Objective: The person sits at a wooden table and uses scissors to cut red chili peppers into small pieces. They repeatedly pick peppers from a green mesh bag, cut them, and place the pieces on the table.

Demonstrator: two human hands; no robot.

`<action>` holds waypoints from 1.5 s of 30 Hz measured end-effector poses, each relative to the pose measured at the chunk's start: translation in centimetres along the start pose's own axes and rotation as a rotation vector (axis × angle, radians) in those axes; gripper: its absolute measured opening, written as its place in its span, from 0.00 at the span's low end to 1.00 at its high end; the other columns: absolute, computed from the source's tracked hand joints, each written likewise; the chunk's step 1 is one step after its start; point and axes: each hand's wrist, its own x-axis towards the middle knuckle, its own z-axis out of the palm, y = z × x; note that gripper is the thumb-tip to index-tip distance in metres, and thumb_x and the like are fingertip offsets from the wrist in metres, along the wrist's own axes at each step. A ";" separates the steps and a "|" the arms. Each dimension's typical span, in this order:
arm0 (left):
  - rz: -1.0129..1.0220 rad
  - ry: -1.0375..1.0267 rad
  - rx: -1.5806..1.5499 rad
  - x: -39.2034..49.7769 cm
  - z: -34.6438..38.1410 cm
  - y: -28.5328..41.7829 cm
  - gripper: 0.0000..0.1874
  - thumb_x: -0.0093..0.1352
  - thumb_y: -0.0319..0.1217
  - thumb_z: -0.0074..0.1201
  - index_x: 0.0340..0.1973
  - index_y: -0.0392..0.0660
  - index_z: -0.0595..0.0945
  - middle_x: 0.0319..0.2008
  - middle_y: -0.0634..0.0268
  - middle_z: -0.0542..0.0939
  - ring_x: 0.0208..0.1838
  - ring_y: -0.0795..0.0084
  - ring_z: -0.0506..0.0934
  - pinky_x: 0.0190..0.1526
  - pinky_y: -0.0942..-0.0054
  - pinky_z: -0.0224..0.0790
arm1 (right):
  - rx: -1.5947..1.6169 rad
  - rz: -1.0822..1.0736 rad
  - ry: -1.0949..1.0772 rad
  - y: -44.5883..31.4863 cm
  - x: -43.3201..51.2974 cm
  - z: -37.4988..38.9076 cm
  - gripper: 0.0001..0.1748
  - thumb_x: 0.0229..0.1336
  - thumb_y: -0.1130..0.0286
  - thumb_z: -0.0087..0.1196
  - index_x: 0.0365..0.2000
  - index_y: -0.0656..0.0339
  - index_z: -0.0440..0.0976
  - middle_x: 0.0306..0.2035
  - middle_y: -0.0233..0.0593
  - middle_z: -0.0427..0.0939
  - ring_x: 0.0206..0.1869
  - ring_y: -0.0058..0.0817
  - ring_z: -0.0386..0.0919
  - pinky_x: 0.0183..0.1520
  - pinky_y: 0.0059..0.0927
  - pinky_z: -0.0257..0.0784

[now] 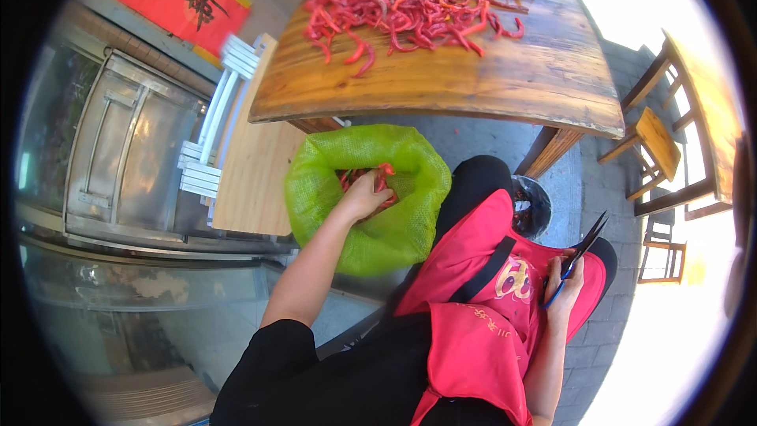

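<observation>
My left hand (364, 194) reaches into a green woven mesh sack (366, 254) with a rolled rim, its fingers closed on some red chili peppers (386, 169). More red peppers show below that hand inside the sack. On my thigh, over a red apron (473, 349), my right hand (565, 284) holds scissors (582, 248) with dark blades and blue handles, the blades pointing up and away. A large heap of red chili peppers (402, 3) lies on the wooden table (437, 86) in front of me.
A dark bin or bag (532, 207) stands on the floor beside my knee, below the table's edge. At left are a light wooden board (260, 177), a white slatted rack (207, 154) and a metal cabinet (118, 148). A wooden stool (656, 142) stands at right, near another wooden table (698, 89).
</observation>
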 end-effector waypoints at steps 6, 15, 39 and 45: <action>0.017 -0.065 -0.306 -1.9 -3.3 0.0 0.16 0.75 0.24 0.61 0.56 0.31 0.81 0.45 0.60 0.87 0.47 0.73 0.83 0.52 0.70 0.77 | 0.058 0.063 0.045 0.1 -0.7 -1.1 0.07 0.71 0.79 0.56 0.48 0.64 0.74 0.32 0.31 0.80 0.31 0.17 0.77 0.35 0.22 0.73; 0.039 0.121 -0.705 -5.3 -9.6 2.7 0.18 0.81 0.23 0.51 0.65 0.34 0.76 0.56 0.53 0.85 0.55 0.69 0.85 0.56 0.72 0.80 | 0.088 0.059 0.006 -0.3 -0.5 -0.8 0.06 0.73 0.79 0.56 0.47 0.63 0.73 0.31 0.29 0.77 0.29 0.15 0.73 0.33 0.20 0.69; 0.281 -0.045 -1.295 -6.2 -2.4 14.8 0.17 0.80 0.22 0.53 0.64 0.36 0.78 0.54 0.57 0.85 0.61 0.64 0.82 0.67 0.62 0.77 | 0.084 -0.123 -0.637 -13.1 -3.2 2.1 0.15 0.63 0.70 0.71 0.41 0.66 0.75 0.22 0.42 0.75 0.24 0.30 0.76 0.31 0.36 0.71; 0.148 -0.127 -1.443 -4.9 3.3 16.3 0.15 0.79 0.22 0.56 0.60 0.39 0.83 0.52 0.59 0.86 0.55 0.70 0.84 0.56 0.70 0.81 | -0.030 -0.144 -0.785 -14.6 -3.9 1.9 0.21 0.68 0.57 0.67 0.48 0.64 0.77 0.26 0.43 0.74 0.29 0.36 0.75 0.37 0.38 0.73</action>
